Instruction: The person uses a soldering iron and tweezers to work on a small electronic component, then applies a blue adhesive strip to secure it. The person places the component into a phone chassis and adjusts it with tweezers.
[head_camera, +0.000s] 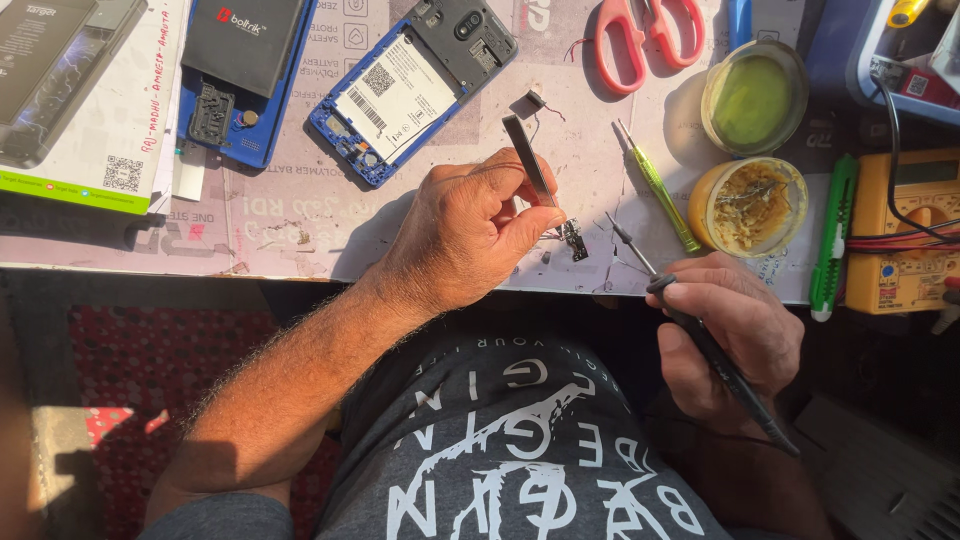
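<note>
cluttered pale workbench (300, 215): left hand (465, 235) pinches steel tweezers (530, 162) on what looks like a small dark circuit part (575, 240); right hand (735, 335) grips a black soldering iron (700, 335). soldering step; next, steady the tip onto the part.

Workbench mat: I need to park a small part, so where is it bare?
Free: the mat between the opened blue phone and the left hand. Crowded: right side, around the scissors, two tins and multimeter.
</note>
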